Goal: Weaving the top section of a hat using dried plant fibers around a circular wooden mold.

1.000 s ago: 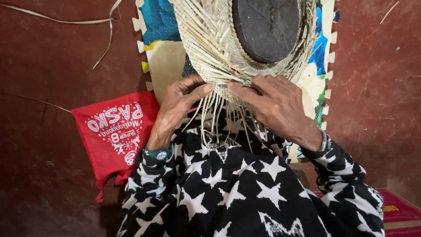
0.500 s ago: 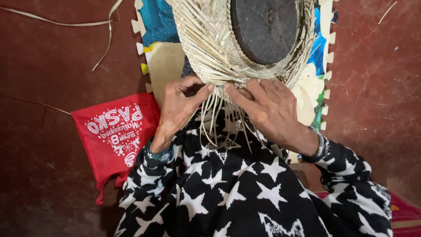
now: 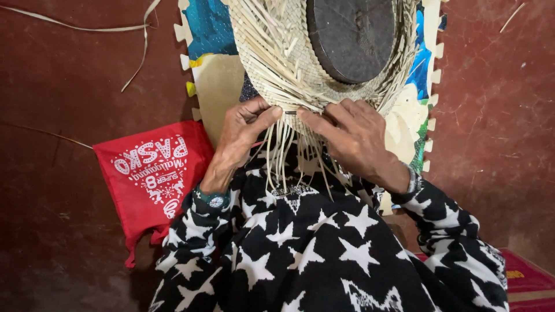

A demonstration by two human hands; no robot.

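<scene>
Most of the straw hat [image 3: 289, 63] is woven over its dark round block [image 3: 352, 37]; loose strands [image 3: 283, 156] hang unwoven at the near edge. Left hand [image 3: 243, 130] and right hand [image 3: 352, 136] each have fingers pinched narrow on strands there.

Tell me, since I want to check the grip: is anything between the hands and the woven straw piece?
Nothing visible: left hand and right hand both touch the woven straw piece at its near edge, pinching loose strands.
</scene>
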